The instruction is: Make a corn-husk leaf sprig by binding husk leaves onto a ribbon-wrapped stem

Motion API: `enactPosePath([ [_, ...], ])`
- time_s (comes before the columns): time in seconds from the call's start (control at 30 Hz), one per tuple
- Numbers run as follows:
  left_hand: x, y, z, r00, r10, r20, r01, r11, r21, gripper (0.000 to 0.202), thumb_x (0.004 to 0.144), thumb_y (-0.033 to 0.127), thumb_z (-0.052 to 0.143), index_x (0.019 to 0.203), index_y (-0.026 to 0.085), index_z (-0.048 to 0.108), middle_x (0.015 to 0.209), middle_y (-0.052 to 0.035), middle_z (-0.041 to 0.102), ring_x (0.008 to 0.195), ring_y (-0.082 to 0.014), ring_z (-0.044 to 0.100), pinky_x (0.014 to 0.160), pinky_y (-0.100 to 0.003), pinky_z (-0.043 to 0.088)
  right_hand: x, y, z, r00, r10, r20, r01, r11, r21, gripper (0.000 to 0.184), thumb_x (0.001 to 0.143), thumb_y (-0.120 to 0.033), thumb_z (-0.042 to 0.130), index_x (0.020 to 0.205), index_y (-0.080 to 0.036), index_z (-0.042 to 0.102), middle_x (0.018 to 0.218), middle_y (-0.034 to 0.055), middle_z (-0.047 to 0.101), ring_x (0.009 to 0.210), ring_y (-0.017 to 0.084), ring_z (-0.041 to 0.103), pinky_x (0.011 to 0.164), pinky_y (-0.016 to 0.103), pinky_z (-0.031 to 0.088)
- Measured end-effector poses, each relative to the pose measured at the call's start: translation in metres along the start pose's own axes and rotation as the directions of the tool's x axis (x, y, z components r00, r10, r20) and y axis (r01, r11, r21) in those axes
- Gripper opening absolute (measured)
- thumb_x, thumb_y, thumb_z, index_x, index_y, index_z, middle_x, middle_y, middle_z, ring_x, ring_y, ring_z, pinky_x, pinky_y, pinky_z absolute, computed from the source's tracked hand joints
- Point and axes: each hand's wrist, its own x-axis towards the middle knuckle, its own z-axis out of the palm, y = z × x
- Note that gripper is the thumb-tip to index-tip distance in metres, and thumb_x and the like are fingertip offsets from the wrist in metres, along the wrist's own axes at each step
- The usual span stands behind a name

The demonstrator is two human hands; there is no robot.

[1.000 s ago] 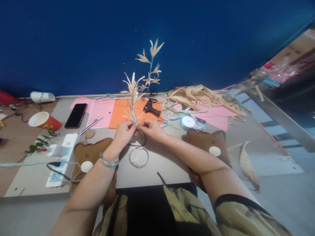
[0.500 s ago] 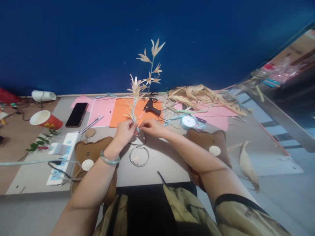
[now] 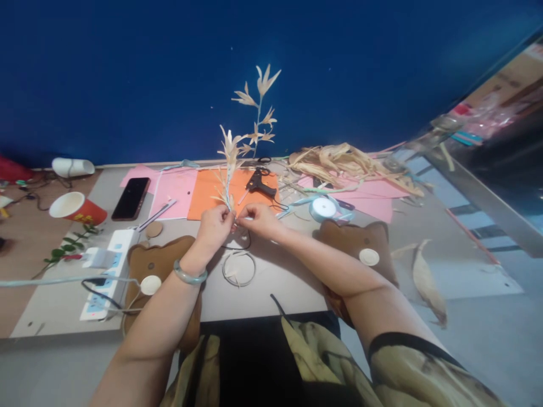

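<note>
My left hand (image 3: 215, 226) pinches the lower end of a thin stem of dried pale leaves (image 3: 229, 155), held upright over the table. My right hand (image 3: 259, 219) grips the same stem end just to the right, fingertips meeting those of the left. A taller sprig of the same dried leaves (image 3: 259, 107) rises behind it against the blue wall. Below my hands lies a small wire ring (image 3: 238, 269) on the grey table (image 3: 263, 282). A green bangle sits on my left wrist.
A black glue gun (image 3: 258, 182) lies on orange paper (image 3: 203, 198). Pink sheets, a phone (image 3: 130, 198), a ribbon spool (image 3: 323, 208), a heap of dried husks (image 3: 339, 164), a red paper cup (image 3: 76, 209), a power strip (image 3: 108, 265) and two brown bear-shaped pads (image 3: 356, 240) surround my hands.
Both hands have stayed together on the stem end. The held stem has swayed slightly, tilting a little right and then back left.
</note>
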Motion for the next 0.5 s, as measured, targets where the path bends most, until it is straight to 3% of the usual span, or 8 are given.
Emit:
enactPosePath([
  [0.1, 0.000, -0.001, 0.002, 0.999, -0.037, 0.009, 0.038, 0.998, -0.059, 0.022, 0.079, 0.030, 0.054, 0.061, 0.019, 0.050, 0.049, 0.0006, 0.063, 0.053, -0.0154, 0.065, 0.052, -0.022, 0.045, -0.001, 0.001, 0.002, 0.998, -0.058, -0.038, 0.055, 0.996, -0.073, 0.012, 0.071, -0.022, 0.063, 0.064, -0.012, 0.064, 0.065, 0.0025, 0.065, 0.061, 0.011, 0.056, 0.059, 0.021, 0.040],
  [0.23, 0.003, -0.007, 0.004, 0.996, -0.078, 0.030, 0.082, 0.981, -0.175, 0.021, 0.078, 0.033, 0.055, 0.063, 0.019, 0.052, 0.052, -0.0005, 0.064, 0.052, -0.0164, 0.066, 0.051, -0.023, 0.047, -0.007, -0.002, 0.005, 0.978, -0.204, -0.041, 0.179, 0.927, -0.328, 0.009, 0.076, -0.018, 0.059, 0.069, -0.013, 0.062, 0.070, 0.0043, 0.064, 0.066, 0.014, 0.056, 0.062, 0.023, 0.038],
  [0.4, 0.005, -0.009, 0.004, 0.998, -0.060, -0.005, 0.058, 0.981, -0.185, 0.022, 0.077, 0.033, 0.055, 0.061, 0.018, 0.053, 0.049, 0.0009, 0.062, 0.048, -0.0141, 0.062, 0.050, -0.022, 0.045, -0.018, -0.005, 0.014, 0.928, -0.350, 0.126, 0.328, 0.609, -0.722, 0.023, 0.090, -0.020, 0.044, 0.087, -0.010, 0.064, 0.083, 0.0117, 0.061, 0.073, 0.019, 0.053, 0.064, 0.029, 0.036],
  [0.5, 0.005, -0.005, 0.003, 0.997, -0.055, -0.053, 0.049, 0.994, -0.098, 0.024, 0.076, 0.030, 0.054, 0.055, 0.018, 0.052, 0.046, 0.0017, 0.060, 0.046, -0.0123, 0.058, 0.049, -0.021, 0.042, -0.022, -0.006, 0.018, 0.909, -0.354, 0.220, 0.373, 0.459, -0.806, 0.028, 0.093, -0.017, 0.037, 0.095, -0.010, 0.064, 0.083, 0.0130, 0.060, 0.074, 0.021, 0.052, 0.065, 0.031, 0.036],
])
